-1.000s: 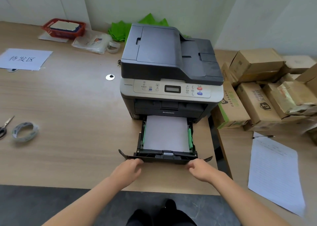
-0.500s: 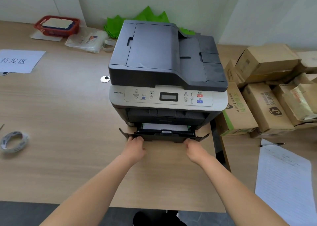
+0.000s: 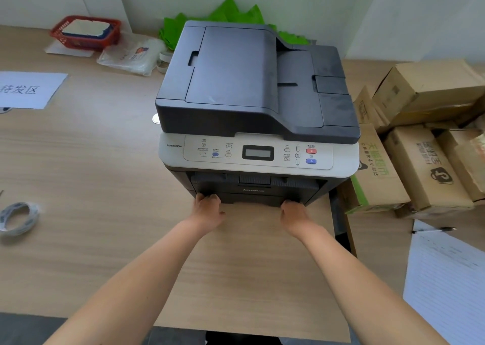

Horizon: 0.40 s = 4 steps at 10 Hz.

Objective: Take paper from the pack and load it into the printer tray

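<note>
A dark grey and white printer (image 3: 252, 103) stands on the wooden table (image 3: 105, 177). Its paper tray (image 3: 252, 196) sits fully inside the printer base, so only the dark front panel shows and the paper inside is hidden. My left hand (image 3: 208, 211) presses against the tray front at its left end. My right hand (image 3: 294, 213) presses against the right end. Both hands rest with fingers against the panel and hold nothing. No paper pack is in view.
Cardboard boxes (image 3: 420, 145) are stacked right of the printer. A lined sheet (image 3: 446, 287) and a pen (image 3: 435, 229) lie at right. A tape roll (image 3: 17, 217), a labelled sheet (image 3: 29, 89), a red basket (image 3: 85, 31) and a plastic bag (image 3: 133, 56) sit to the left.
The tray, pulled out with white paper showing a second ago, has been pushed all the way into the printer by both hands. My head has moved closer.
</note>
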Tool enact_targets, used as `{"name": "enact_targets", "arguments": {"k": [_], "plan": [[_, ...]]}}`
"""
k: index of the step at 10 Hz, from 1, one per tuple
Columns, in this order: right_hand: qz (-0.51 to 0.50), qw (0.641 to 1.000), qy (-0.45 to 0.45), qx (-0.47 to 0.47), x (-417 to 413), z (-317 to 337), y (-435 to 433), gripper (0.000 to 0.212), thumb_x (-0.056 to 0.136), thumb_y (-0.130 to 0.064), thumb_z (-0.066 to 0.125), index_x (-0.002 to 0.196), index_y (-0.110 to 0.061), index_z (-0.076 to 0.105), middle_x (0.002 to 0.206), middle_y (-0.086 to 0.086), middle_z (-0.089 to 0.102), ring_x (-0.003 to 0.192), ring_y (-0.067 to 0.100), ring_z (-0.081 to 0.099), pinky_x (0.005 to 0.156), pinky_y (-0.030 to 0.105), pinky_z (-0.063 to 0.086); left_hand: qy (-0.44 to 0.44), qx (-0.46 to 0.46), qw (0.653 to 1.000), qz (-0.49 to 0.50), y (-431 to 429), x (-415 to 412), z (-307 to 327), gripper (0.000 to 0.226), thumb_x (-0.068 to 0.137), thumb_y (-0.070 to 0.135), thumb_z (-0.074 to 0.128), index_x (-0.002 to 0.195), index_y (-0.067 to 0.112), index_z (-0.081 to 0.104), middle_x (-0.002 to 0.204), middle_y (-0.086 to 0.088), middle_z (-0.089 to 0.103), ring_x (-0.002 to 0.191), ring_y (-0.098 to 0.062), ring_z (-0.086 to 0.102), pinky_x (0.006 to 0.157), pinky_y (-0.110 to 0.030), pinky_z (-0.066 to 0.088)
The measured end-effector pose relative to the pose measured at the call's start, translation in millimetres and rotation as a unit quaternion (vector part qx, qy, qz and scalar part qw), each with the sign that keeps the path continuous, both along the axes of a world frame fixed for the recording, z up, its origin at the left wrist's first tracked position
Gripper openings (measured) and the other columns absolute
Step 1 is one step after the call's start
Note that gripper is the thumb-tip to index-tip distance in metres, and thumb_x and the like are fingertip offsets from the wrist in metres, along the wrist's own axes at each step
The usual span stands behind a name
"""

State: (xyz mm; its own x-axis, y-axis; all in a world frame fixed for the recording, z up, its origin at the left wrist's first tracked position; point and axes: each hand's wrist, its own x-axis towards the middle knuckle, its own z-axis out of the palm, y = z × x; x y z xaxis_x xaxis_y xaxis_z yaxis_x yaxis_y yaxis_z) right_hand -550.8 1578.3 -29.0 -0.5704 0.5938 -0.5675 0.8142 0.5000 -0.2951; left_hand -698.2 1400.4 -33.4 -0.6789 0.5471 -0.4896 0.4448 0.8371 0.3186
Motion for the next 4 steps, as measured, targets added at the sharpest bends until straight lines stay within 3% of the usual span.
{"name": "enact_targets", "arguments": {"k": [1, 2, 3, 4], "plan": [[-0.01, 1.0, 0.008, -0.01, -4, 0, 1, 0.029, 0.091, -0.003, 0.039, 0.106, 0.001, 0.063, 0.119, 0.023, 0.063, 0.113, 0.037, 0.057, 0.079, 0.03, 0.043, -0.004, -0.007, 1.0, 0.01, 4, 1, 2, 0.016, 0.088, 0.027, 0.051, 0.085, 0.012, 0.052, 0.106, -0.017, 0.059, 0.117, -0.038, 0.04, 0.083, -0.034, 0.035], [0.002, 1.0, 0.008, -0.017, 1, 8, -6, 0.034, 0.092, -0.007, 0.04, 0.123, 0.003, 0.051, 0.131, 0.023, 0.053, 0.123, 0.039, 0.048, 0.096, 0.034, 0.042, 0.007, -0.001, 1.0, 0.006, -5, 9, 9, 0.031, 0.087, 0.022, 0.054, 0.115, 0.007, 0.051, 0.119, -0.017, 0.057, 0.121, -0.037, 0.04, 0.096, -0.037, 0.038], [0.035, 0.998, 0.043, -0.029, 5, 29, -16, 0.038, 0.091, -0.008, 0.041, 0.127, 0.001, 0.048, 0.134, 0.02, 0.045, 0.124, 0.037, 0.046, 0.102, 0.035, 0.041, 0.017, 0.066, 0.997, 0.038, -7, 18, 33, 0.037, 0.088, 0.016, 0.052, 0.124, 0.012, 0.052, 0.122, -0.01, 0.061, 0.118, -0.034, 0.05, 0.1, -0.037, 0.042], [0.079, 0.993, 0.074, -0.04, 3, 60, -23, 0.039, 0.091, -0.006, 0.041, 0.128, -0.001, 0.052, 0.136, 0.017, 0.044, 0.121, 0.034, 0.051, 0.103, 0.034, 0.042, 0.037, 0.173, 0.98, 0.092, -7, 20, 65, 0.027, 0.088, 0.012, 0.051, 0.112, 0.015, 0.063, 0.114, -0.006, 0.069, 0.109, -0.03, 0.061, 0.094, -0.038, 0.05]]}}
